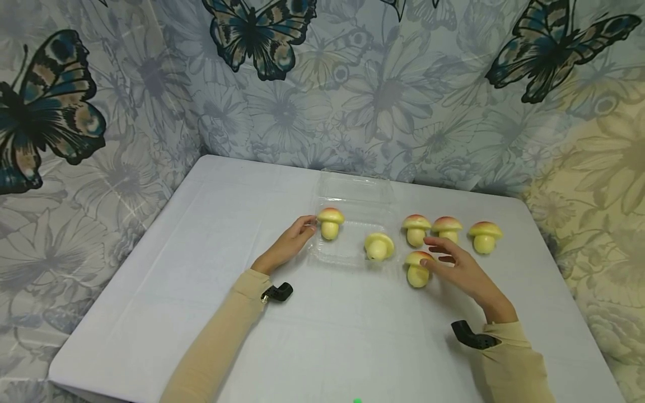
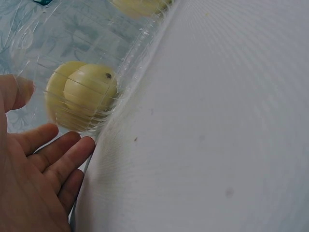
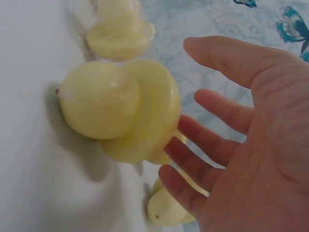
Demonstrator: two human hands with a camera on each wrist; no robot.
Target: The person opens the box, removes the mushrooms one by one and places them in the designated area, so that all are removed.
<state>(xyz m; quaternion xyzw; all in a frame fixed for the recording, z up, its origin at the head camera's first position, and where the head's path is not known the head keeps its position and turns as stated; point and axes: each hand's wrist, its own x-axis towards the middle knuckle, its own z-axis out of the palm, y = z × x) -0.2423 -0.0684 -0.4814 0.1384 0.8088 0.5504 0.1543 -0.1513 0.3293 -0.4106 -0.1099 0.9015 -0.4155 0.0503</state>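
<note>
Six plump yellow mushrooms, mostly blushed red on top.
Two inside an open clear plastic container, four on white cloth to its right; left hand at the container's edge, fingers slightly apart; right hand beside the nearest mushroom, fingers spread; butterfly-and-flower-print walls behind.

Free counter lets my right grip pass on the near side of the nearest mushroom. Behind it three mushrooms block me; the clear container bars my left grip.
</note>
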